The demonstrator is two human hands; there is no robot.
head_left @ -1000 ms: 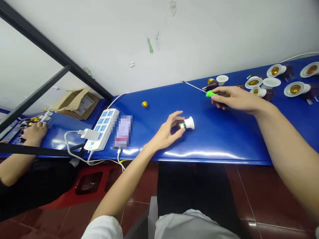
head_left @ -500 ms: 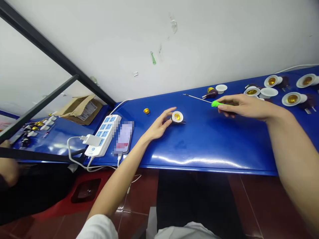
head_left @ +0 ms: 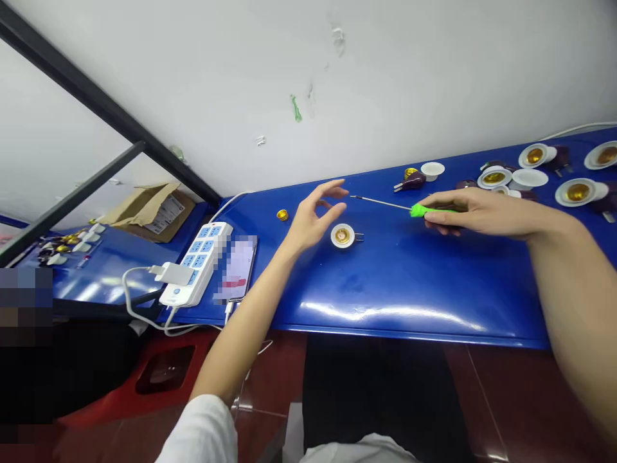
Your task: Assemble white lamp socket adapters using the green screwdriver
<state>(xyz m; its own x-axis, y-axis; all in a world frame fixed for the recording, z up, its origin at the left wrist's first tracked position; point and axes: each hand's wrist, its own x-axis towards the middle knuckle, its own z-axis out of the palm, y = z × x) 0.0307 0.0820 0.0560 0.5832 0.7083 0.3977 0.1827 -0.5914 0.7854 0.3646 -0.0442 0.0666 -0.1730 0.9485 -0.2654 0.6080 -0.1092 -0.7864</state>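
Observation:
My left hand (head_left: pixel 319 215) is raised with thumb and fingers apart and nothing between them, near the tip of the screwdriver. Just below its thumb, a white round lamp socket (head_left: pixel 342 236) with a gold inside lies on the blue table, its two metal prongs pointing right. My right hand (head_left: pixel 465 212) is closed around the green handle of a screwdriver (head_left: pixel 385 203), whose shaft points left, with a small dark piece near its tip. To the left of my left hand sits a small gold threaded cap (head_left: pixel 282 215).
Several white sockets (head_left: pixel 578 191) with brown plugs lie at the right. A brown plug (head_left: pixel 409 182) and white ring (head_left: pixel 432 170) stand near the wall. At left are a power strip (head_left: pixel 197 263), a phone (head_left: pixel 240 267), a cardboard box (head_left: pixel 149 212) and a black frame (head_left: pixel 87 83).
My left hand has let go of the socket and risen toward the screwdriver tip. The socket now lies alone on the table. A small dark piece now shows near the screwdriver's tip.

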